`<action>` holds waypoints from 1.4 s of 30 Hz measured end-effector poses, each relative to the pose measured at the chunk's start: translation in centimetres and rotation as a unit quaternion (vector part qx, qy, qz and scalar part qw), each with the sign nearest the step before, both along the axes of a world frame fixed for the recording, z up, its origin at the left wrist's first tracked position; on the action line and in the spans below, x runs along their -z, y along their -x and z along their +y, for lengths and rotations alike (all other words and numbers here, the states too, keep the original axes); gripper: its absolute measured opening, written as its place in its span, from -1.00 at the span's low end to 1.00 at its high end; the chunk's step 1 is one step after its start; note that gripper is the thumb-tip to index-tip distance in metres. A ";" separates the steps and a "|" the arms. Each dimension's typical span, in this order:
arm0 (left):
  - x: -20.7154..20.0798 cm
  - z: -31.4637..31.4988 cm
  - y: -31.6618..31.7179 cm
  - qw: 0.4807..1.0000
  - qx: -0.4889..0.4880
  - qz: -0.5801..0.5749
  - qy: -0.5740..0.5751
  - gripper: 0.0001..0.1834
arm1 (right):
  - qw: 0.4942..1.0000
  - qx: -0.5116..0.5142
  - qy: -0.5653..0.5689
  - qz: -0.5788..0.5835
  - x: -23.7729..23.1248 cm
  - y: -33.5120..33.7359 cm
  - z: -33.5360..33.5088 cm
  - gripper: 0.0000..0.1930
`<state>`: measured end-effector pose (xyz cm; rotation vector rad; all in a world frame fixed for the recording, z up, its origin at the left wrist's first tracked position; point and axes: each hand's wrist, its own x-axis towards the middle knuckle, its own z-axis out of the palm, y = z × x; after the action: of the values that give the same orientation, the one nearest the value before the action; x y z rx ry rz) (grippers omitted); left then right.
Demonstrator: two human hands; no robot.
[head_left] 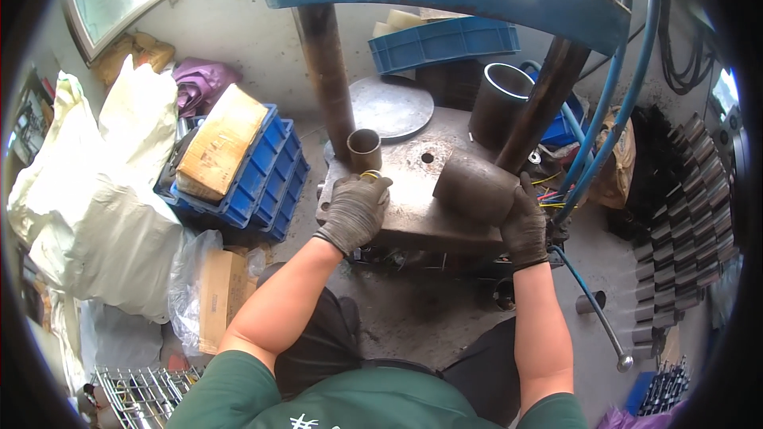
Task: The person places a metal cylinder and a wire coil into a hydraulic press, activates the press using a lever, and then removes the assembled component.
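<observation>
The left hand (355, 208) is curling its gloved fingers around a small brass ring (370, 175) on the steel plate (413, 214), just below a short tube (365, 149) at twelve o'clock. The right hand (524, 226) is gripping a heavy dark cylinder (475, 186) lying tilted at its ten o'clock.

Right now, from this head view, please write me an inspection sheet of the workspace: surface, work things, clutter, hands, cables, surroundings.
Surface: grey steel press table, worn, with a hole near its middle.
Work things: small metal sleeve upright on the table; large dark steel cylinder tilted on its side; yellowish ring at the left fingertips.
Clutter: round steel disc, wide pipe section at the back.
Hands: left hand, gloved, over the ring; right hand, gloved, against the cylinder.
Cables: blue hoses hanging at the right.
Surroundings: blue crates, white sacks, rows of dark metal parts.
</observation>
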<state>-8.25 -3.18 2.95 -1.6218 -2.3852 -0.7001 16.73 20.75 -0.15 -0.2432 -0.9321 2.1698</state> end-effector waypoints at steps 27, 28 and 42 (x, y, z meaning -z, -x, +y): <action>2.5 9.4 -12.1 0.920 0.207 -0.116 -0.311 -0.70 | 0.951 0.203 0.154 -0.177 0.1 -11.0 1.0 -0.48; 2.6 9.2 -11.6 0.887 0.244 -0.173 -0.351 -0.67 | 0.950 0.207 0.152 -0.175 0.4 -10.9 1.1 -0.48; -0.8 10.1 -0.7 0.844 0.029 -0.383 -0.375 -0.55 | 0.527 0.286 -0.738 -0.311 -6.9 -4.3 -3.9 -0.51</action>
<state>-7.54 6.91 3.78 -1.1570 -1.9459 -2.2803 21.04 16.85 6.73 -0.3591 -2.2964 0.1043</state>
